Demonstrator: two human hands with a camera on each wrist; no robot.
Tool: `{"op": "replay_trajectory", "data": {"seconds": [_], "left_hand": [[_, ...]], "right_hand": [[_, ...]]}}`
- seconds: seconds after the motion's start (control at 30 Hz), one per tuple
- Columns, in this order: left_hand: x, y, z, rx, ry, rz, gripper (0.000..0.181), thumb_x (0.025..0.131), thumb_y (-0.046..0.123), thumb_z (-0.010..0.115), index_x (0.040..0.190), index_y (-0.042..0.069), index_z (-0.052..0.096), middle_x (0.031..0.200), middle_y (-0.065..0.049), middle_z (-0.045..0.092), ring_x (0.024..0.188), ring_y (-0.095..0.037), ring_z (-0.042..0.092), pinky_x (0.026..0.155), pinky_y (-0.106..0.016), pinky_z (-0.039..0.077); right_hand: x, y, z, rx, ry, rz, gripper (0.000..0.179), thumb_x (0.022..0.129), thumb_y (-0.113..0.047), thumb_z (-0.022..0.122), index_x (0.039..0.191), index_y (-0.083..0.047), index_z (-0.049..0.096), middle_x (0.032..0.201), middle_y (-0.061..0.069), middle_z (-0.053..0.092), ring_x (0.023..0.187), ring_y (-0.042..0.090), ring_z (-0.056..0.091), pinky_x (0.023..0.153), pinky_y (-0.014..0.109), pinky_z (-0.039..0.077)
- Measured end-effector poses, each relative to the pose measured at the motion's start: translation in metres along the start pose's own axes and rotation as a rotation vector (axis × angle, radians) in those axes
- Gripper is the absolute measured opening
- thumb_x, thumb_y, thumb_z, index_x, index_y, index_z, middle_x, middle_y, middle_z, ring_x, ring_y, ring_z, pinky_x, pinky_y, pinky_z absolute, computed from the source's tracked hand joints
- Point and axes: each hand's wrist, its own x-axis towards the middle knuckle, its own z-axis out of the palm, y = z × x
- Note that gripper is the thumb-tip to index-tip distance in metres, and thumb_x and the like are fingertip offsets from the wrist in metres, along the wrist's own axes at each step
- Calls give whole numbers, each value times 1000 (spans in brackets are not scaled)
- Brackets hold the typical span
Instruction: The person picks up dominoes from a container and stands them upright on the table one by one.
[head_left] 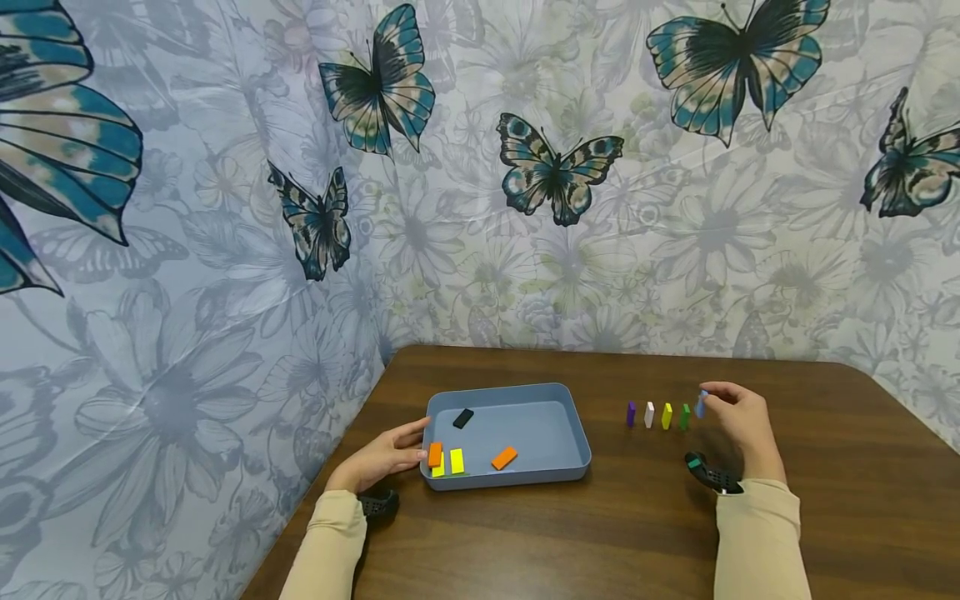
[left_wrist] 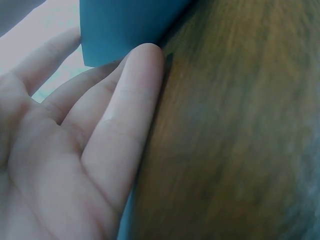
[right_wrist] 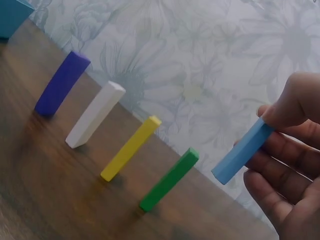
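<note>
A thin light-blue block (right_wrist: pixel 239 154) is pinched high by the right hand (head_left: pixel 742 421) — bottom likely left free; the left hand (head_left: pixel 381 458) is held loose.

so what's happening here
A person's right hand pinches a light blue block above the table, beside an upright row: purple block, white block, yellow block and green block. The left hand is at the left end of a blue-grey tray, which holds a black block, two orange blocks and two yellow blocks.
</note>
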Motion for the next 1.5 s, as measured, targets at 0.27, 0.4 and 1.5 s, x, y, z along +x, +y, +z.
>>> {"op": "replay_trajectory", "data": {"seconds": [0.27,0.4,1.5], "left_hand": [[0,-4,1,-17,-5,-9,80,100,21,64,161,7,15,164,-29,17,150,-43,26,113,-41,44],[-1,-6,2,-12,-1,-15,81,99,23,65,161,7,15,164,-29,17,149,-42,27,112,-39,45],[-1,3,1,-9,4,-12,79,100,20,63,161,6,15,163,-28,19,150,-44,26,113,-41,44]], "right_hand": [[-2,8,1,-17,1,18,32,100,-22,60,118,3,68,85,-31,55,79,-5,51,65,17,49],[-3,12,2,13,0,27,20,99,-19,60,110,-7,73,83,-31,55,78,-6,52,65,16,49],[1,25,8,-23,-71,98,43,101,-15,56,133,13,55,85,-24,53,72,3,51,61,21,50]]}}
